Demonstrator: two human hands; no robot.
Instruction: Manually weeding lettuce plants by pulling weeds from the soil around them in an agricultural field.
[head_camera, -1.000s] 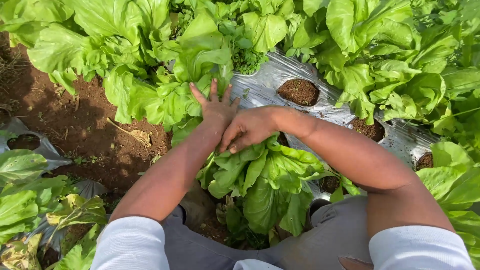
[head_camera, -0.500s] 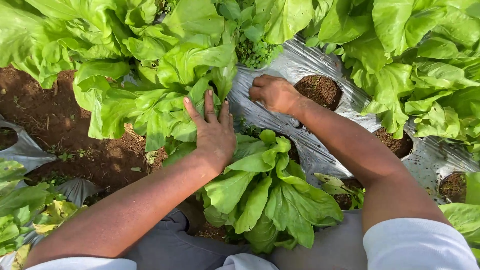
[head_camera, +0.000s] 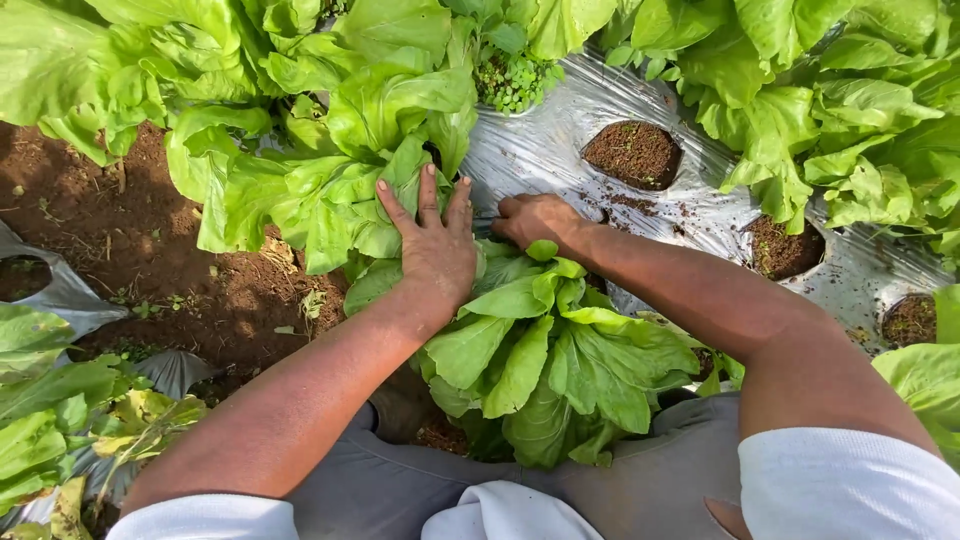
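Left of the lettuce plant that sits just before the person's knees lies a strip of bare brown soil. A torn scrap of grey plastic lies at its far left edge. Between the soil and the plant, a neighbouring lettuce leans its broad leaves in.

The left hand lies flat on the upper left side of the plant, palm down and fingers spread. It grips nothing and presses the outer leaves aside, its fingertips against the neighbouring lettuce.

The right hand is just beyond the top of the plant, touching its leaves. The knuckles are up and the fingers curl downward out of sight. It looks clenched, but whether it grasps a leaf, the stem or nothing cannot be told.

The plant itself is rooted in the silver mulch sheet, leaves fanned toward the person.

As a judgement, the step in hand is parting and holding back the foliage so that the base of the plant can be reached. Any further move there calls for the left hand to keep the leaves down while the right works low at the stem, since the leaves would tear easily.

Right of the plant, the sheet shows an empty planting hole filled with dark soil. A second hole lies farther right, under more lettuce.
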